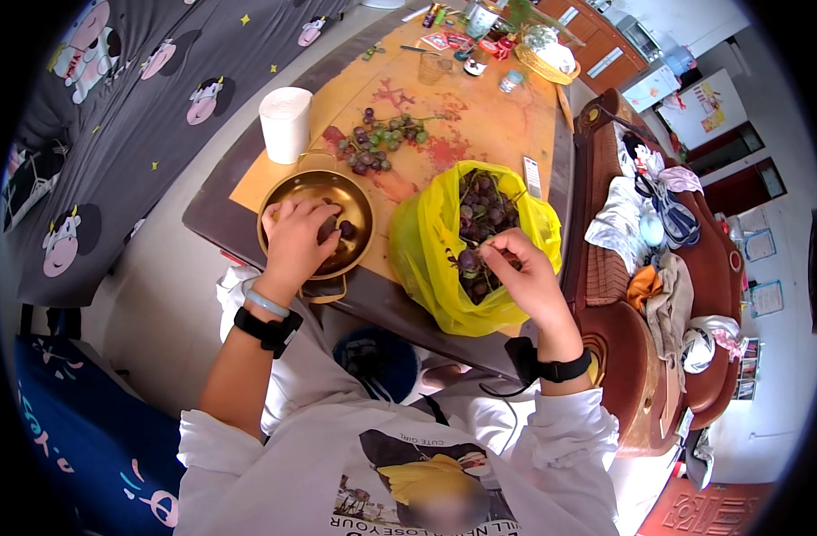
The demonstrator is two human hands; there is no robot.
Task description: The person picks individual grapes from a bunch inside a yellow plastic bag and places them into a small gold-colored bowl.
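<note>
My left hand (300,236) reaches down into a gold-coloured metal pot (363,208) with two loop handles. Dark grapes (346,228) lie in the pot near my fingertips. Another dark shape shows between thumb and forefinger; whether I hold it is unclear. My right hand (530,273) pinches a thin stem over a yellow plastic bag (418,261), with a purple grape (469,259) hanging by the fingertips. Bunches of dark grapes (485,204) fill the bag's open mouth. Beyond the pot, a loose bunch of green and purple grapes (382,137) rests on the table.
A white cylindrical container (285,125) stands behind the pot. The wooden table (355,87) also carries a remote control (532,177), a clear glass (434,68), a jar (479,59) and a wicker basket (546,67). Below the table edge sits a blue bin (376,362). A brown sofa (606,268) runs along the right.
</note>
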